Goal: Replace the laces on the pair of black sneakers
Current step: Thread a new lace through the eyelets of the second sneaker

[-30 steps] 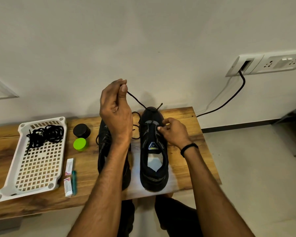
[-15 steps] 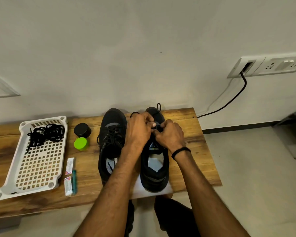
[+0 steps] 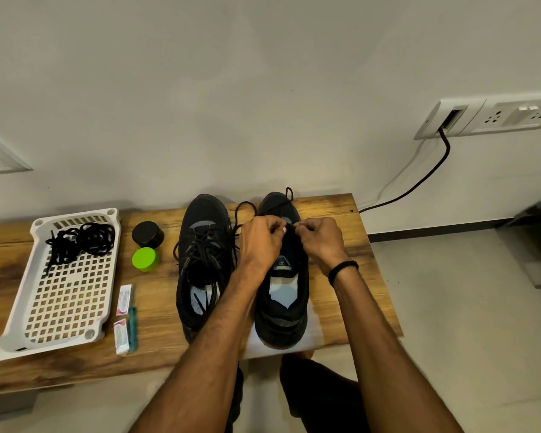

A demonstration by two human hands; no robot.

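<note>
Two black sneakers stand side by side on the wooden table (image 3: 334, 310), toes toward the wall. The left sneaker (image 3: 204, 257) is laced, with lace ends lying inside it. Over the eyelets of the right sneaker (image 3: 283, 310) my left hand (image 3: 263, 240) and my right hand (image 3: 320, 239) meet, both pinching a black lace (image 3: 242, 210) with the fingertips. The lace loops out past the toe on the left, and a short end curls at the toe tip. My hands hide the eyelets.
A white perforated tray (image 3: 66, 295) at the left holds a bundle of black laces (image 3: 80, 240). A black round tin (image 3: 147, 234) and a green cap (image 3: 145, 259) stand between tray and shoes. Small packets (image 3: 124, 317) lie nearer. A black cable (image 3: 419, 179) runs from the wall socket.
My left hand came down from pulling the lace high above the shoe and joined the right hand at the right sneaker's eyelets. The lace now lies slack by the toe.
</note>
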